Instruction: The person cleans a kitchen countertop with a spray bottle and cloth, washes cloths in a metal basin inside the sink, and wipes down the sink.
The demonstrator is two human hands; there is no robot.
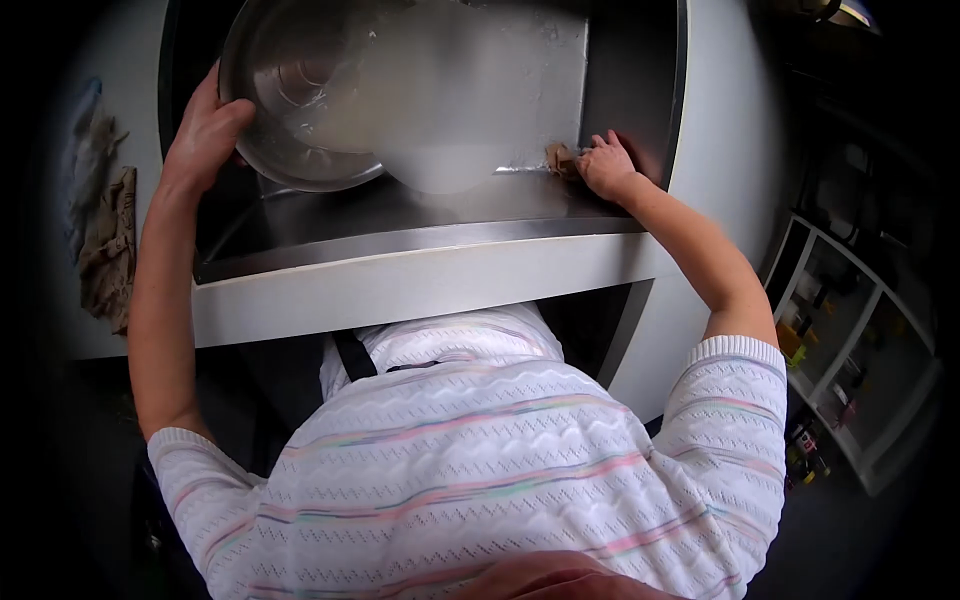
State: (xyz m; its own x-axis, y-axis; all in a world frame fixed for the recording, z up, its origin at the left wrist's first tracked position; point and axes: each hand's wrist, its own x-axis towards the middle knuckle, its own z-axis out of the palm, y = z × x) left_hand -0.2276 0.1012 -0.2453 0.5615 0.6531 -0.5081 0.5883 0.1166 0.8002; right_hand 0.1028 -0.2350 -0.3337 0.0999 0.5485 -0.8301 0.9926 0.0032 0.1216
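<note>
My left hand (207,138) grips the left rim of a large round metal bowl (312,172), its thumb over the edge. The bowl is tilted inside a rectangular metal sink (420,235). Over by the sink's right side, my right hand (606,166) has its fingers bent around the edge of a small crumpled brown cloth (559,160). That cloth lies against the sink's bottom near the front right corner. A pale haze covers the middle of the view and hides part of the bowl and the sink floor.
A white counter edge (420,285) runs along the front of the sink. Crumpled brown cloth or paper (108,250) lies on the left counter, near a bluish-white bundle (84,150). Low at right stands a white-framed shelf unit (845,350) with small items.
</note>
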